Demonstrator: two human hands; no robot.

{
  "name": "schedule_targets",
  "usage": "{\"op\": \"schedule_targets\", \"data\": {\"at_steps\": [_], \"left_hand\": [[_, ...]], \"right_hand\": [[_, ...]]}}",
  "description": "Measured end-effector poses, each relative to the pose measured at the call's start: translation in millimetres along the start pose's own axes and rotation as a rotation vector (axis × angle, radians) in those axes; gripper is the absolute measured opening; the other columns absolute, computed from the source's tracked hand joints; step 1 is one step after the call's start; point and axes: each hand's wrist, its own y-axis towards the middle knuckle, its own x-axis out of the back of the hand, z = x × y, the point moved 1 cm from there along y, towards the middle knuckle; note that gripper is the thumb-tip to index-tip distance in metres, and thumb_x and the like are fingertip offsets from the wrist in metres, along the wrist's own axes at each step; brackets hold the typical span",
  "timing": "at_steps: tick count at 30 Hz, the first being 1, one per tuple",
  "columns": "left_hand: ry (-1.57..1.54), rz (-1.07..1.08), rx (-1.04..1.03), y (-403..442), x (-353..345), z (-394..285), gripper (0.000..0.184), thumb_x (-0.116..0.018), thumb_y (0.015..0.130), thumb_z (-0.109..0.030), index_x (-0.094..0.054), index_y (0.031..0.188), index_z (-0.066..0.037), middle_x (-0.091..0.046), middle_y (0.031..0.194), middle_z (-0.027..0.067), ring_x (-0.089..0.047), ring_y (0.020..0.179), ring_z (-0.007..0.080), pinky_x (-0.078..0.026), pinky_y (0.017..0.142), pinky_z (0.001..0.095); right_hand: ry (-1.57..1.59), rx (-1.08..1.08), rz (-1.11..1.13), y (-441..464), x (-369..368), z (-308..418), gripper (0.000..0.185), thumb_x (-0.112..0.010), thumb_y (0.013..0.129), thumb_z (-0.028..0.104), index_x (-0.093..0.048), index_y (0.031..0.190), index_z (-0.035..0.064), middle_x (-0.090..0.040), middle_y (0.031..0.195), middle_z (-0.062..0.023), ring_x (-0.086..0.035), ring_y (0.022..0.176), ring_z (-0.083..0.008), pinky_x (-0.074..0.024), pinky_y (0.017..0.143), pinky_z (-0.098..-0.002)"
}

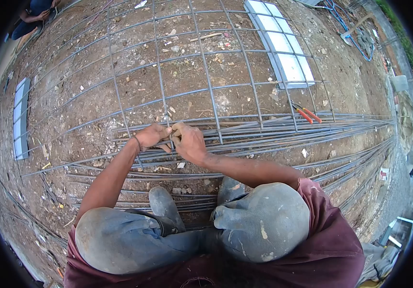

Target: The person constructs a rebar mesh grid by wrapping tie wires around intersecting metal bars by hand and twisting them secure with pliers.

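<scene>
A grid of thin steel bars spreads over the ground before me. My left hand is closed in a pinch at a bar crossing near the grid's front edge. Beside it, fingertips almost meeting the left ones, my right hand is curled closed over the same bar. Whatever the fingers pinch is too small or hidden to name. Pliers with orange handles rest on the bars to the right. Beneath both hands runs a bundle of loose steel bars.
White rectangular blocks lie under the grid, one at the upper right and one at the left. More loose bars fan out at the right. A blue hose lies farther back. Another person crouches at the upper left.
</scene>
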Motion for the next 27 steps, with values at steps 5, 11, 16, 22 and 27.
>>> {"op": "schedule_targets", "data": {"at_steps": [5,11,16,22,27], "left_hand": [[0.22,-0.122,0.047,-6.5,-11.6,-13.9,0.051,-0.049,0.11,-0.038,-0.072,0.103,0.007,-0.075,0.091,0.0134,-0.071,0.071,0.0215,-0.059,0.069,0.0332],[0.306,-0.157,0.01,-13.5,-21.4,-24.0,0.052,-0.048,0.11,-0.038,-0.072,0.101,0.007,-0.074,0.082,0.0122,-0.068,0.065,0.0182,-0.056,0.064,0.0333],[0.333,-0.143,0.05,3.2,-5.2,-3.9,0.049,-0.047,0.111,-0.033,-0.072,0.097,0.007,-0.072,0.077,0.0125,-0.066,0.064,0.0175,-0.054,0.063,0.0348],[0.239,-0.078,0.031,-5.0,-8.6,-19.2,0.043,-0.053,0.108,-0.033,-0.073,0.101,0.005,-0.073,0.083,0.0122,-0.071,0.072,0.0196,-0.056,0.064,0.0331],[0.147,-0.071,0.062,-4.5,-1.1,-12.9,0.044,-0.058,0.106,-0.036,-0.073,0.104,0.004,-0.074,0.089,0.0122,-0.072,0.077,0.0194,-0.059,0.064,0.0327]], "right_hand": [[0.082,-0.018,0.052,-0.1,6.1,0.8,0.016,-0.068,0.084,0.007,-0.061,0.097,0.0023,-0.069,0.078,-0.018,-0.068,0.08,-0.0403,-0.0499,0.074,-0.0523],[-0.008,0.025,0.064,-3.0,5.9,-0.5,0.025,-0.065,0.084,0.004,-0.063,0.11,0.0025,-0.073,0.084,-0.0167,-0.071,0.082,-0.0364,-0.0526,0.078,-0.0474],[-0.104,0.175,0.09,-19.0,13.0,-1.8,0.044,-0.064,0.082,0.001,-0.055,0.125,0.0015,-0.073,0.101,-0.0194,-0.067,0.1,-0.0399,-0.048,0.092,-0.0509],[-0.215,0.397,0.241,-26.8,18.4,10.2,0.084,-0.076,0.077,0.008,-0.036,0.15,-0.0029,-0.066,0.112,-0.026,-0.06,0.108,-0.0436,-0.0454,0.098,-0.0495],[-0.373,0.484,0.325,-21.4,13.9,17.3,0.101,-0.087,0.074,0.026,-0.031,0.151,-0.0072,-0.063,0.115,-0.0244,-0.055,0.112,-0.0397,-0.042,0.096,-0.0496]]}}
